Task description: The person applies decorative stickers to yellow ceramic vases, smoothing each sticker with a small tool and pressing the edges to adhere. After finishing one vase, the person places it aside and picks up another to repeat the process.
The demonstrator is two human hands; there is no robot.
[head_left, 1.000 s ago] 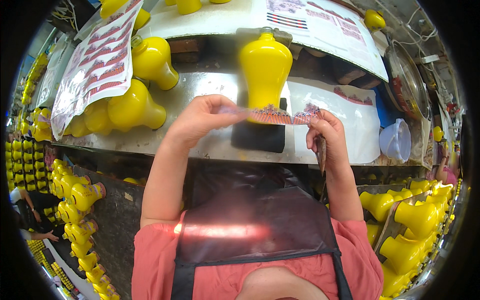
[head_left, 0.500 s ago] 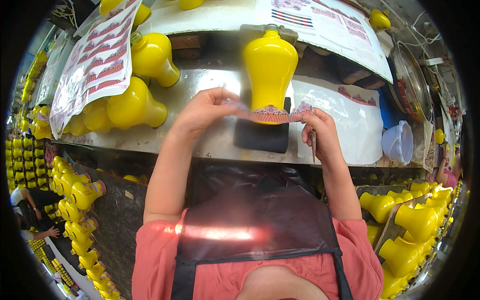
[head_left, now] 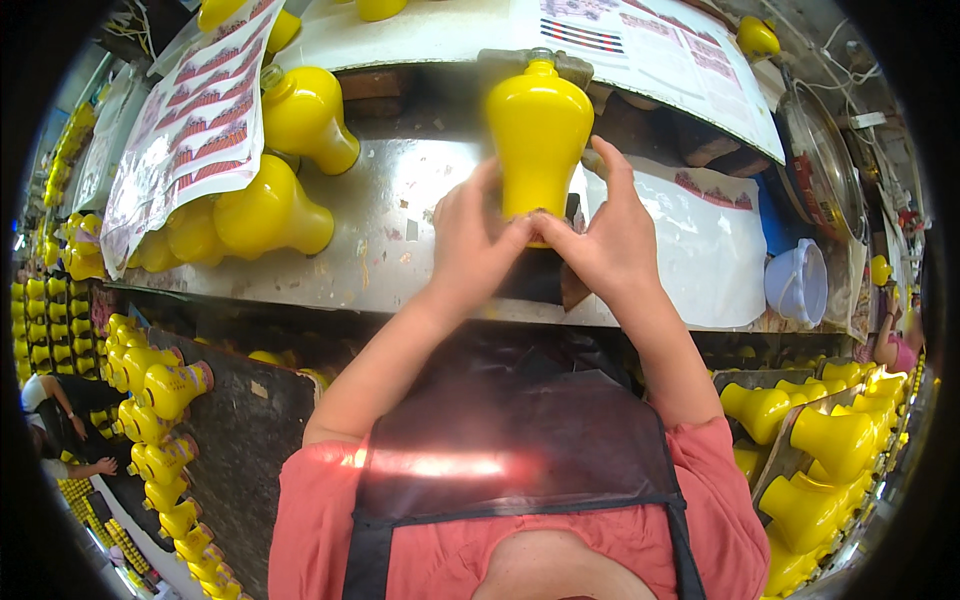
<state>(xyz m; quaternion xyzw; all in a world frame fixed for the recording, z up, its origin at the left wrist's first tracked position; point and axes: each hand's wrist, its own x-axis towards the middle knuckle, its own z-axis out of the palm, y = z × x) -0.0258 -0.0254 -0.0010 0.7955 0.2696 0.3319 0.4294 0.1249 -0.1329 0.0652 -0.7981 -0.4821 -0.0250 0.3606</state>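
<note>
A glossy yellow vase (head_left: 540, 120) lies with its capped neck toward the far side and its narrower foot toward me. My left hand (head_left: 468, 240) and my right hand (head_left: 618, 245) close around the foot from both sides. Both thumbs press side by side on its near end. A patterned decal strip there is almost wholly covered by them. The right index finger is raised along the vase's side. Below the right palm shows part of a thin brown flat tool (head_left: 573, 290), mostly hidden. Underneath the foot lies a dark pad (head_left: 528, 277).
More yellow vases (head_left: 310, 120) lie at the left, partly under a printed decal sheet (head_left: 215, 110). A white sheet with a decal strip (head_left: 690, 250) and a pale blue bucket (head_left: 796, 285) are at the right. Vase racks (head_left: 835, 440) flank me; other people work at both sides.
Both hands have moved inward from the decal strip's ends to the vase's foot. The strip, earlier stretched across the foot, is now under my thumbs. The brown tool has shifted left with my right hand.
</note>
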